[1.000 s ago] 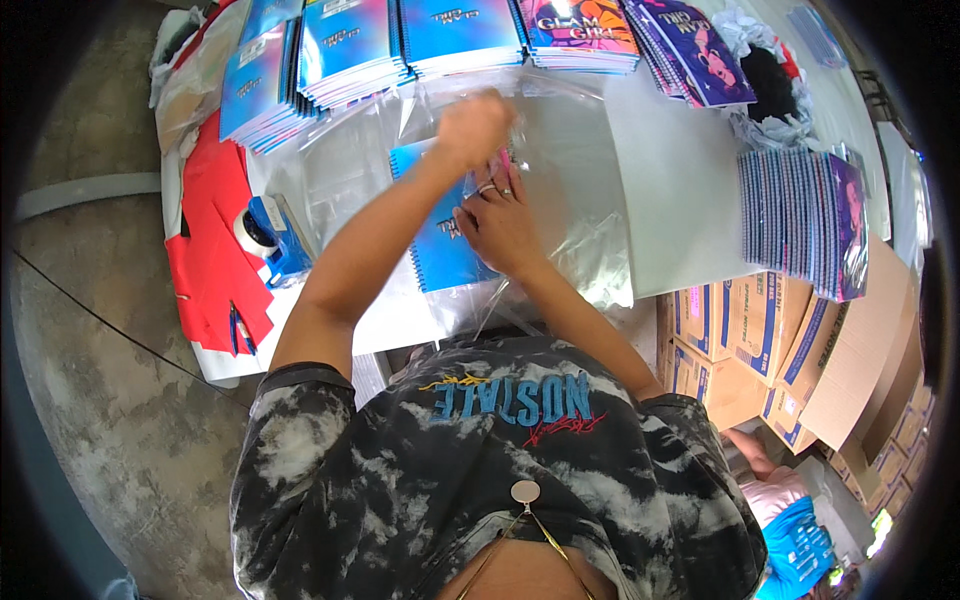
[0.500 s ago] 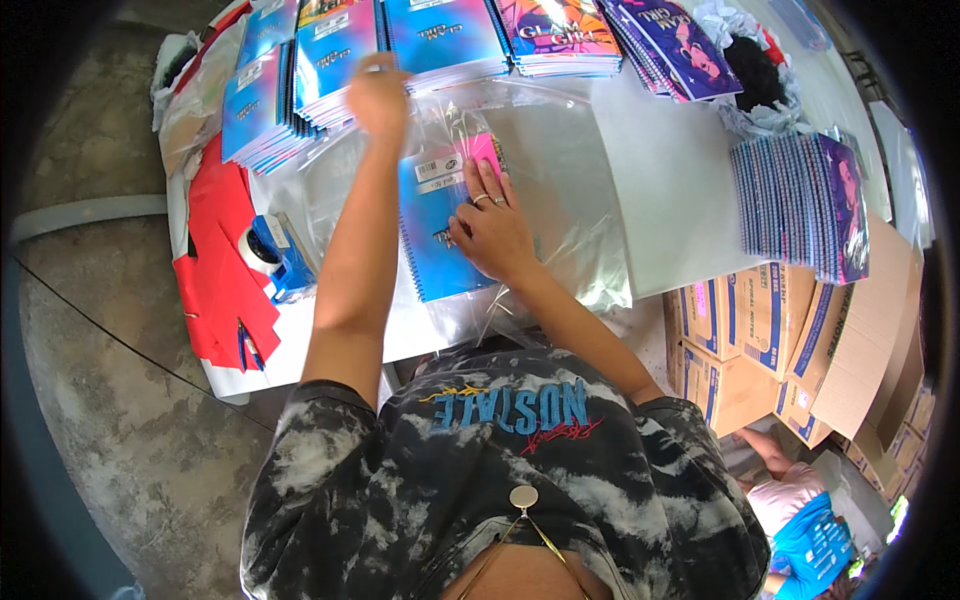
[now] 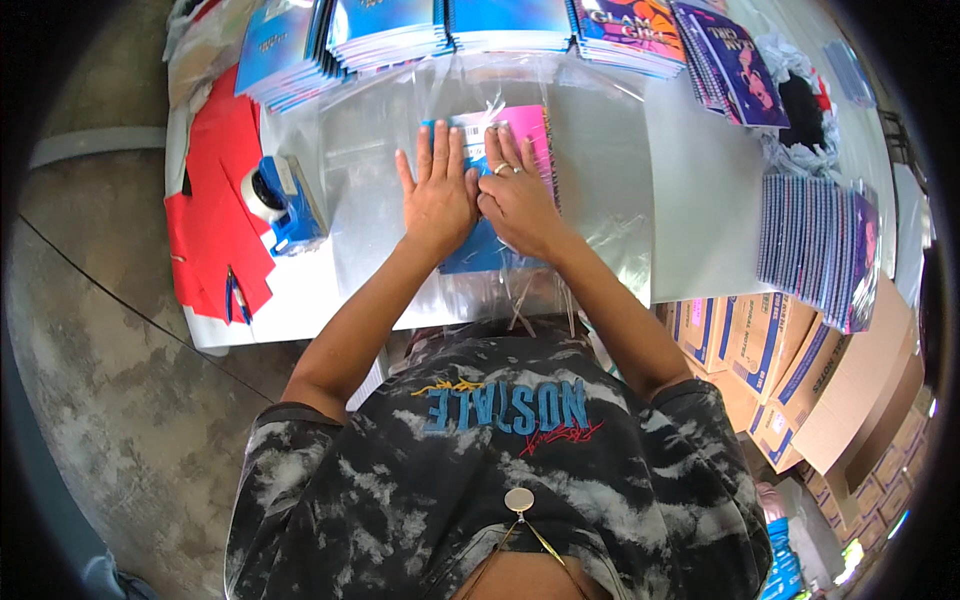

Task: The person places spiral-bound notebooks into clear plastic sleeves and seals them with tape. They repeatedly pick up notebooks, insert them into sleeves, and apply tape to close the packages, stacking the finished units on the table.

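A blue spiral notebook (image 3: 478, 259) with a pink part (image 3: 528, 124) along its right side lies before me among clear plastic film (image 3: 600, 190). My left hand (image 3: 438, 203) lies flat on its left half, fingers stretched out and slightly apart. Beside it, my right hand (image 3: 522, 208), with a ring, presses flat on the notebook near the pink part. The two hands touch or nearly touch at the thumbs. Both are open, and neither grips anything. A white label (image 3: 470, 128) shows partly between the fingertips. The notebook's middle is hidden under my hands.
Stacks of blue notebooks (image 3: 390, 30) and orange-purple ones (image 3: 635, 40) line the far side. Purple notebooks (image 3: 735, 65) and a spiral-edged pile (image 3: 815, 250) stand right. Left are red sheets (image 3: 215, 190), a blue tape dispenser (image 3: 292, 210) and pens (image 3: 237, 297). Cardboard boxes (image 3: 765, 345) stand lower right.
My left hand has come down from the far notebook stacks onto the notebook beside my right hand. The view has shifted a little, and the notebook appears farther right.
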`<move>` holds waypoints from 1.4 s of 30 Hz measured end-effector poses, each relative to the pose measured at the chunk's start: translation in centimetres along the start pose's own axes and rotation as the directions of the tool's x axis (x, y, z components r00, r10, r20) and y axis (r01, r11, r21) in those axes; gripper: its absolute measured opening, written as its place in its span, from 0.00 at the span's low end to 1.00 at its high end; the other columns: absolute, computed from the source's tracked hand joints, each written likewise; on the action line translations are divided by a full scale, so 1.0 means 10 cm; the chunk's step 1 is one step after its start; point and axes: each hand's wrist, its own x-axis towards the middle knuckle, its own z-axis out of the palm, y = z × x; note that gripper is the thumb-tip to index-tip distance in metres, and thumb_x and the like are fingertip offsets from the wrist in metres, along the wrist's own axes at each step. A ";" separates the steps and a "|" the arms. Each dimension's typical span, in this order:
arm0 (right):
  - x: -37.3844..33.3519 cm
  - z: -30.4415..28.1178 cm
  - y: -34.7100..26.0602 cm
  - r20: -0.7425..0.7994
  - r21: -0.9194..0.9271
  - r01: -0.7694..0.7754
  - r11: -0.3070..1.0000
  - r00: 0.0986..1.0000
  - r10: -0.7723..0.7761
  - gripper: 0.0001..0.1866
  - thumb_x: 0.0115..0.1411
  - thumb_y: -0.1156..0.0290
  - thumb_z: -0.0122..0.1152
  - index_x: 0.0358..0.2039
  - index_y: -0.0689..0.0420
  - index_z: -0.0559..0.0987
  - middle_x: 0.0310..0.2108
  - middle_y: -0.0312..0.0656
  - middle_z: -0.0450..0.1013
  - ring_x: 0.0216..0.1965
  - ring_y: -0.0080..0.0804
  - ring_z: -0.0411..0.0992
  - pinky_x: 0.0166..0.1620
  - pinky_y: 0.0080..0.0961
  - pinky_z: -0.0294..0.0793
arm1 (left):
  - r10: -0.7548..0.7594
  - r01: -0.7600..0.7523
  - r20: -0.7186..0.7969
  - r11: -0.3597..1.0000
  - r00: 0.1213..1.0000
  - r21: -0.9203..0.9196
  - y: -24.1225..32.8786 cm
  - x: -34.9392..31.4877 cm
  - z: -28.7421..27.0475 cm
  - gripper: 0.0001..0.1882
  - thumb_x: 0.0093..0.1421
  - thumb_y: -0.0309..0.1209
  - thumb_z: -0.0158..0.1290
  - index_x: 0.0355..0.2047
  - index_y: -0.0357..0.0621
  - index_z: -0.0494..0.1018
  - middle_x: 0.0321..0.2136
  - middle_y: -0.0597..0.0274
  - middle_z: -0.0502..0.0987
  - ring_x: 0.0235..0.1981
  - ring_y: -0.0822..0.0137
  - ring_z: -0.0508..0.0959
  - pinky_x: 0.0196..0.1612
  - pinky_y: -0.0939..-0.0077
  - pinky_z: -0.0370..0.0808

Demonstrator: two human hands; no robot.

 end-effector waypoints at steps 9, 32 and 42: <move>0.18 -0.22 0.29 0.348 0.177 -0.068 0.982 0.938 0.002 0.15 0.54 0.64 0.50 0.22 0.61 0.78 0.65 0.52 0.43 0.67 0.52 0.33 0.65 0.45 0.26 | 0.135 -0.131 0.342 0.991 0.930 -0.034 0.65 -0.74 -0.28 0.34 0.54 0.44 0.49 0.59 0.42 0.58 0.62 0.50 0.52 0.64 0.53 0.50 0.62 0.46 0.44; 0.42 -0.42 0.14 0.549 0.176 -0.219 0.960 0.831 0.089 0.33 0.37 0.78 0.70 0.46 0.54 0.67 0.65 0.48 0.46 0.66 0.46 0.43 0.64 0.35 0.47 | -0.836 0.740 0.380 0.046 0.396 -0.671 -1.94 -0.85 -0.84 0.25 0.57 0.45 0.51 0.41 0.30 0.73 0.28 0.56 0.75 0.21 0.72 0.69 0.26 0.77 0.67; 0.42 -0.45 0.02 0.495 0.193 -0.255 0.948 0.859 0.130 0.49 0.34 0.81 0.71 0.58 0.59 0.56 0.62 0.48 0.53 0.63 0.43 0.52 0.62 0.33 0.55 | -0.787 0.590 0.278 0.132 0.551 -0.796 -1.92 -1.86 -0.40 0.07 0.56 0.29 0.52 0.29 0.39 0.77 0.26 0.62 0.76 0.32 0.67 0.77 0.39 0.74 0.72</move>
